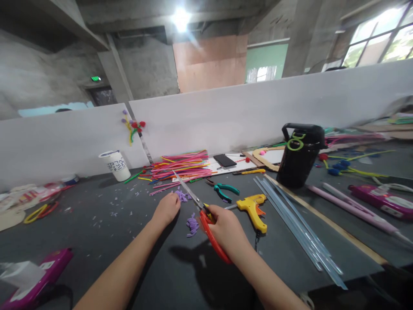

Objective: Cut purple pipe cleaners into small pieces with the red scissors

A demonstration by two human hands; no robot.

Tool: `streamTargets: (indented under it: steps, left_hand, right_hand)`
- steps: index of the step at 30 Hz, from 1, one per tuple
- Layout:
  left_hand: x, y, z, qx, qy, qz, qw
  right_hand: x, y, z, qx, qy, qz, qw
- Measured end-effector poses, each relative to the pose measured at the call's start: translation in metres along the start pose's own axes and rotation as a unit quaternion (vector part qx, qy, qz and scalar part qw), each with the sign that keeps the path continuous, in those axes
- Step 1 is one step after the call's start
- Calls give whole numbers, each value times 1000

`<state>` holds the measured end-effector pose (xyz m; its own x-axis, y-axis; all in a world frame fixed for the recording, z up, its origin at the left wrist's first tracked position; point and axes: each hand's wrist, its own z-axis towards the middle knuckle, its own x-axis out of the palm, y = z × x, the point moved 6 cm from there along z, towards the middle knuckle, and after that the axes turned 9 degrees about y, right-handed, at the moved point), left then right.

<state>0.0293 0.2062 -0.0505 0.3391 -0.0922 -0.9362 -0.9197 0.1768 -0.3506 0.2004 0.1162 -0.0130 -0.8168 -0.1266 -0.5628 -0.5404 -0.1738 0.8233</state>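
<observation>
My right hand (227,228) grips a pair of scissors (213,239) with red handles, its silver blades parted slightly and pointing up and left. My left hand (167,209) rests on the dark table with its fingers curled together at the edge of a small heap of cut purple pipe cleaner pieces (183,196). What its fingertips hold, if anything, is hidden. Between the hands, nearer to me, lies a second heap of purple pieces (192,226). Beyond them is a stack of long pipe cleaners (180,165), mostly pink, red and orange.
Teal-handled pliers (227,189) and a yellow glue gun (253,211) lie right of the scissors. Farther right are clear glue sticks (297,224), a wooden strip (335,226) and a black flask (300,159). A white cup (116,165) stands at the back left, before a white partition (206,120).
</observation>
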Motion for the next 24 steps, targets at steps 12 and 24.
streamTargets:
  steps: [12, 24]
  left_hand:
    - [-5, -36, -112, -12, 116, -561, 819]
    - [-9, -25, -138, -41, 88, -607, 789]
  right_hand:
    - [39, 11, -4, 26, 137, 214, 967]
    - [60, 28, -14, 0, 160, 254, 954]
